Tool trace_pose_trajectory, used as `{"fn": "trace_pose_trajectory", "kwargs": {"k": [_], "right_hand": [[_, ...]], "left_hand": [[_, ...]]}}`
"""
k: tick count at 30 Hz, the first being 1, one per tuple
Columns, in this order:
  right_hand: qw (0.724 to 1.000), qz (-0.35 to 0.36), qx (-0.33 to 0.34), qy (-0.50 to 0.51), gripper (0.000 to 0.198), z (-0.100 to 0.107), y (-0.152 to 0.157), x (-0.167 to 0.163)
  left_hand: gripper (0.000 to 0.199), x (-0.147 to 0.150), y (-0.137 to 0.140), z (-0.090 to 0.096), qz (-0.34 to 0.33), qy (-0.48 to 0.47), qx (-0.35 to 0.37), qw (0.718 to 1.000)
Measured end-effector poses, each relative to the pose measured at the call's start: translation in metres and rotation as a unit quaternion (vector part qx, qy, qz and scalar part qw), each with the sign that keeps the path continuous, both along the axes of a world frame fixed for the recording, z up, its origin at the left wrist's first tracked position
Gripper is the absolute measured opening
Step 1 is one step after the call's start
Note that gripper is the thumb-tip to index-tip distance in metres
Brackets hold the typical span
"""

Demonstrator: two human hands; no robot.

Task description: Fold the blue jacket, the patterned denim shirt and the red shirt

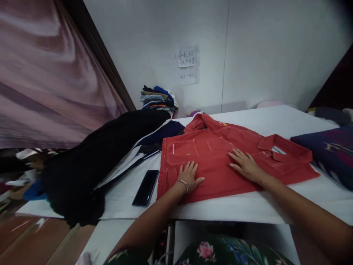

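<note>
A red collared shirt [212,169] with pale stitching lies spread on the white table, its collar towards the right and one sleeve reaching to the back. My left hand [189,176], with a bracelet at the wrist, rests flat on the lower left part of the shirt, fingers spread. Further right, my right hand [246,165] lies palm down on the shirt's middle, fingers apart, left of the collar. Both hands press only on the cloth and hold nothing.
A black phone [146,187] lies left of the shirt. Beyond it is a heap of dark clothes [96,151]. A folded navy garment [331,151] sits at the right, and a stack of folded clothes [158,98] stands by the wall. The white table [228,209] has its front edge near me.
</note>
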State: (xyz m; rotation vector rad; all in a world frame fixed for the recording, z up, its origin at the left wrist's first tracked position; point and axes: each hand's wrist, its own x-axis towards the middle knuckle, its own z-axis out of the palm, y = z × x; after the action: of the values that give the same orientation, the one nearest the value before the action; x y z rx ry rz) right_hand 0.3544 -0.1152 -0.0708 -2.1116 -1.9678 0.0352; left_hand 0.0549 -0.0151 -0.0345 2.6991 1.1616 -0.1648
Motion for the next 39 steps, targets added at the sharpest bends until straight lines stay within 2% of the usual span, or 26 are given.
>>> {"fn": "trace_pose_trajectory", "kwargs": {"k": [5, 8, 11, 16, 20, 22, 26, 28, 30, 33, 39], "right_hand": [[0.998, -0.007, 0.022, -0.050, 0.067, -0.018, 0.002, 0.023], [0.997, -0.008, 0.039, -0.059, 0.066, -0.027, 0.001, 0.025], [0.997, -0.005, 0.044, -0.056, 0.066, -0.028, 0.001, 0.023], [0.999, -0.003, 0.031, -0.028, 0.065, -0.020, 0.001, 0.017], [1.000, 0.016, -0.006, 0.022, 0.064, -0.006, -0.001, 0.028], [0.999, -0.018, 0.004, 0.033, 0.059, 0.004, -0.003, 0.050], [0.988, -0.148, 0.054, 0.000, 0.047, 0.026, -0.007, 0.122], [0.978, -0.206, 0.040, -0.014, 0.044, 0.035, -0.006, 0.158], [0.965, -0.264, -0.001, -0.008, 0.042, 0.042, 0.000, 0.184], [0.947, -0.317, -0.047, 0.011, 0.044, 0.045, 0.014, 0.205], [0.922, -0.377, -0.086, 0.018, 0.041, 0.035, 0.028, 0.214]], "left_hand": [[0.076, -0.006, 0.006, -0.007, 0.001, -0.008, -0.013, 1.000], [0.073, -0.002, 0.006, -0.001, 0.019, -0.010, -0.029, 0.999], [0.075, 0.017, 0.005, 0.008, 0.028, -0.021, -0.021, 0.999], [0.077, 0.065, 0.002, 0.006, -0.085, -0.047, 0.005, 0.995], [0.080, 0.080, 0.004, -0.008, -0.111, -0.025, -0.005, 0.994], [0.081, 0.080, 0.006, -0.013, -0.112, -0.019, 0.004, 0.994], [0.079, 0.079, 0.008, -0.015, -0.112, -0.005, 0.021, 0.993], [0.078, 0.080, 0.009, -0.015, -0.110, 0.000, 0.029, 0.993], [0.078, 0.081, 0.009, -0.016, -0.109, 0.006, 0.032, 0.993], [0.077, 0.082, 0.009, -0.016, -0.108, 0.013, 0.034, 0.994], [0.077, 0.079, 0.010, -0.016, -0.108, 0.008, 0.026, 0.994]]}}
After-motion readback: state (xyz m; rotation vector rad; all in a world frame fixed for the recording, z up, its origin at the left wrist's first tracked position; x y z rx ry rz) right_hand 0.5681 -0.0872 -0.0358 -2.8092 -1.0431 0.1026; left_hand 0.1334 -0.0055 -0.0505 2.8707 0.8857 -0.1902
